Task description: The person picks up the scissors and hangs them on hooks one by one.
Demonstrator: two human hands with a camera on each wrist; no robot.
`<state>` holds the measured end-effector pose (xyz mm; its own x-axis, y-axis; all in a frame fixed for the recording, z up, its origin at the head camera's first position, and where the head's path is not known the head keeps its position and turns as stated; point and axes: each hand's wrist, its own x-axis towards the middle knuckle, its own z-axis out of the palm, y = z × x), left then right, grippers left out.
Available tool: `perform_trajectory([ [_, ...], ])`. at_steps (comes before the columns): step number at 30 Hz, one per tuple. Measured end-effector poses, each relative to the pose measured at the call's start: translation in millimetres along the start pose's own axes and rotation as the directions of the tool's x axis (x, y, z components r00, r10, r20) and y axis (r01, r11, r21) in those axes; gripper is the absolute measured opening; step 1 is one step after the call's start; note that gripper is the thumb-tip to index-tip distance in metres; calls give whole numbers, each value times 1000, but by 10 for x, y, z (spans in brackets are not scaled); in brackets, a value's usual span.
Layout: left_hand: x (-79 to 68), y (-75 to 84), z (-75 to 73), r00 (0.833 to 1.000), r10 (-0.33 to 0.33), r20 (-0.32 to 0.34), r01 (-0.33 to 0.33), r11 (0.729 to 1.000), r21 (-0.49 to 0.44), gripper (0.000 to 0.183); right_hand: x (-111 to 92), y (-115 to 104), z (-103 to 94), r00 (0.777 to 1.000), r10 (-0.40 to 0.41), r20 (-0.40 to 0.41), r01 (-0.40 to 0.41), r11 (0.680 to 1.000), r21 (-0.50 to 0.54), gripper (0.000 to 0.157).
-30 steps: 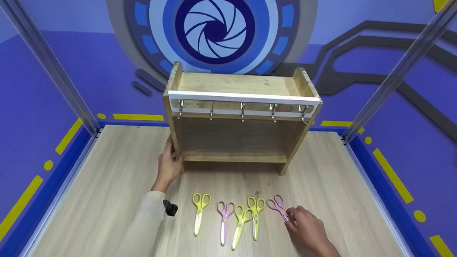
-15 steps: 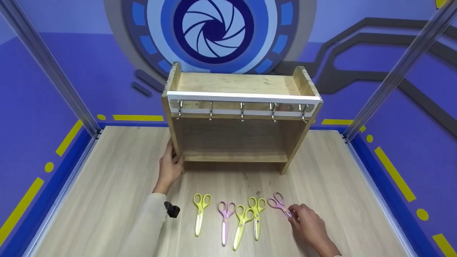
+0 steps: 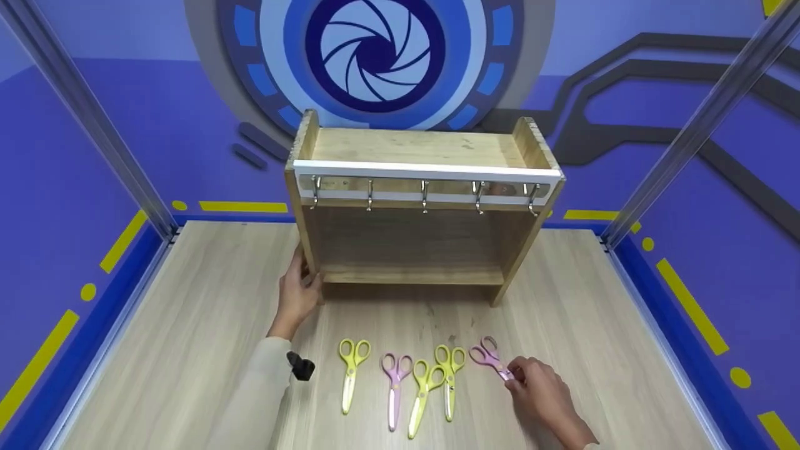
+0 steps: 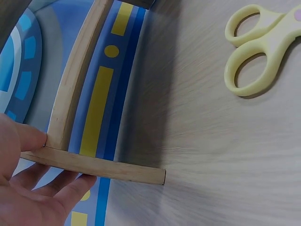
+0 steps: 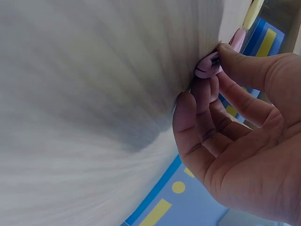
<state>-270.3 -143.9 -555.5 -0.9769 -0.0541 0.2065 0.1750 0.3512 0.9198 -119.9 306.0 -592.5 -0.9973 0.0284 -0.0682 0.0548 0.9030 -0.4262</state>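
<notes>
A small wooden shelf unit (image 3: pixel 412 145) with a white rail and several metal hooks (image 3: pixel 425 197) along its front stands on the table. My left hand (image 3: pixel 297 299) grips the lower part of its left side panel; in the left wrist view the thumb lies on one side of the board (image 4: pixel 113 169) and the fingers on the other. At the front right, my right hand (image 3: pixel 542 392) pinches pink scissors (image 3: pixel 490 355) by the blade end, handles pointing away to the upper left. The right wrist view shows the blade's pink end (image 5: pixel 205 69) between thumb and fingers.
Left of the held pair lie yellow scissors (image 3: pixel 348 381), pink scissors (image 3: pixel 393 394) and two overlapping yellow pairs (image 3: pixel 416 406), handles toward the shelf unit. All rest on a wood-grain table (image 3: pixel 206 350), enclosed by blue printed walls (image 3: pixel 56 187) with metal corner posts.
My right hand and the pink scissors in it have shifted slightly to the right. The left hand keeps its grip on the shelf unit, and the other scissors lie as before.
</notes>
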Motion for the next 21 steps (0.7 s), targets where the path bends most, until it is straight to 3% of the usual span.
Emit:
perform_trajectory([
  [7, -1, 3, -7, 1000, 3, 4, -3, 1000, 10, 80, 65, 0, -134, 1000, 4, -7, -4, 1000, 6, 16],
  [13, 3, -3, -16, 1000, 1, 9, -1, 1000, 20, 82, 135, -18, -313, 995, -58, -86, 55, 998, -36, 17],
  [16, 3, 0, -15, 1000, 6, 8, -6, 1000, 22, 81, 149, -45, -423, 982, -114, -149, 108, 993, -48, 19],
  [21, 0, -7, -8, 1000, 27, 3, -27, 1000, -8, 78, 183, -121, -626, 942, -203, -267, 192, 979, -69, 19],
])
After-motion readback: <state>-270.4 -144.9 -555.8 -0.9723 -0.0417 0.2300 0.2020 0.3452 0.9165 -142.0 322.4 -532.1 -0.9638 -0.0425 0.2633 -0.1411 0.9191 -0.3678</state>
